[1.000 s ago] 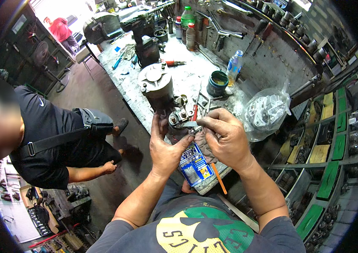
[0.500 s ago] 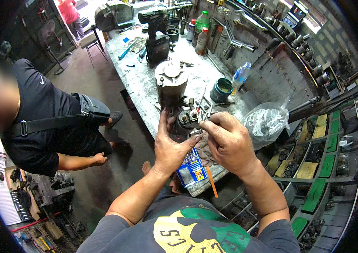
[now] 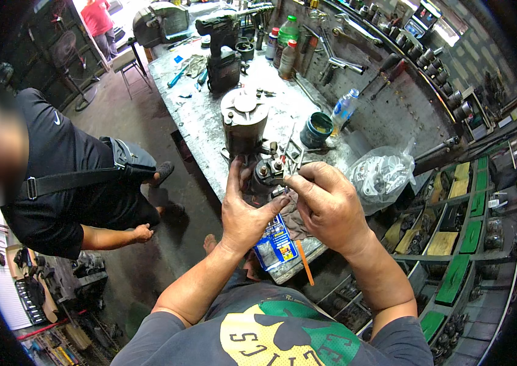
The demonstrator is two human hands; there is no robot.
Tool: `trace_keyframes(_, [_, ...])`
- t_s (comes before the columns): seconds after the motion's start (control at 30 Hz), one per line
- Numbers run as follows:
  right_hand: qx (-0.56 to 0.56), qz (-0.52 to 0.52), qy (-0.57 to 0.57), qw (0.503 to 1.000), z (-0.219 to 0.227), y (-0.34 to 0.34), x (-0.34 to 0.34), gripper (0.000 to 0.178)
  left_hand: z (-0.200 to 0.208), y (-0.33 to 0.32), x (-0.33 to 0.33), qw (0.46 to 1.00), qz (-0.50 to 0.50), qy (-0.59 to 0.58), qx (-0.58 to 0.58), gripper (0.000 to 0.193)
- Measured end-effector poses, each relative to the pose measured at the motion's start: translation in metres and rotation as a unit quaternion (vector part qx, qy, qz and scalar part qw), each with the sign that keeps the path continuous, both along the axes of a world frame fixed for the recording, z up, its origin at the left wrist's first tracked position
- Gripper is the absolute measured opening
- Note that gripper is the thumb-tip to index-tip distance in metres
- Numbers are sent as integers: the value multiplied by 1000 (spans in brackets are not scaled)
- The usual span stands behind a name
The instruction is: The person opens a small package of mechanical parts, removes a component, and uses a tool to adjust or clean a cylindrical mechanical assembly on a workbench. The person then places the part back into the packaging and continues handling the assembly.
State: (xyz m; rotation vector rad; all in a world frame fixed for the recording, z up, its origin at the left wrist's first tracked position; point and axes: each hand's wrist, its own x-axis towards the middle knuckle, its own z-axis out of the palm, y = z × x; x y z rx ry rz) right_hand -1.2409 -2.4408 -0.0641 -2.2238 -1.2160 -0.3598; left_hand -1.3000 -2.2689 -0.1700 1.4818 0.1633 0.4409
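Note:
A starter motor [image 3: 244, 127] with a metal cylinder body stands upright on the workbench [image 3: 192, 131]. On its near side sits a smaller dark solenoid [image 3: 263, 172] with threaded terminals and nuts on top. My left hand [image 3: 238, 213] is wrapped round the solenoid, fingers along its left side and thumb at its near side. Beside the solenoid's right edge, my right hand [image 3: 331, 204] is closed in a pinch. Whatever lies between its fingertips is too small and hidden to name.
Right of my hands lie a clear plastic bag [image 3: 383, 177] of parts and a dark open tin [image 3: 317, 129]. A blue package [image 3: 275, 244] and an orange strip [image 3: 304, 262] are at the near edge. Bottles [image 3: 287, 36] stand farther back. A person [image 3: 69, 177] stands at left.
The view has shifted slightly. My right fingertips have moved a little at the solenoid's edge, uncovering more of its terminals. The left hand keeps its hold.

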Motion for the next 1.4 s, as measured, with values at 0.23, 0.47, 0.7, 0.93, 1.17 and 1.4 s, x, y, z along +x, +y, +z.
trace_keyframes(0.23, [145, -80, 171, 971, -13, -10, 9, 23, -8, 1, -5, 1000, -3, 10, -19, 122])
trace_keyframes(0.47, [213, -91, 275, 933, -49, -19, 8, 24, -23, 10, -17, 999, -6, -19, -32, 122])
trace_keyframes(0.7, [285, -107, 339, 890, -62, -17, -3, 21, -53, 32, -49, 997, 24, 64, 19, 111])
trace_keyframes(0.93, [280, -77, 344, 893, -63, -22, -2, 23, -94, 50, -84, 986, 50, 137, 84, 113])
trace_keyframes(1.17, [263, -95, 252, 927, -59, -19, 0, 20, -120, 61, -102, 958, 75, 190, 200, 99])
trace_keyframes(1.4, [261, -95, 313, 908, -62, -19, 2, 20, -128, 66, -111, 954, 68, 220, 194, 100])
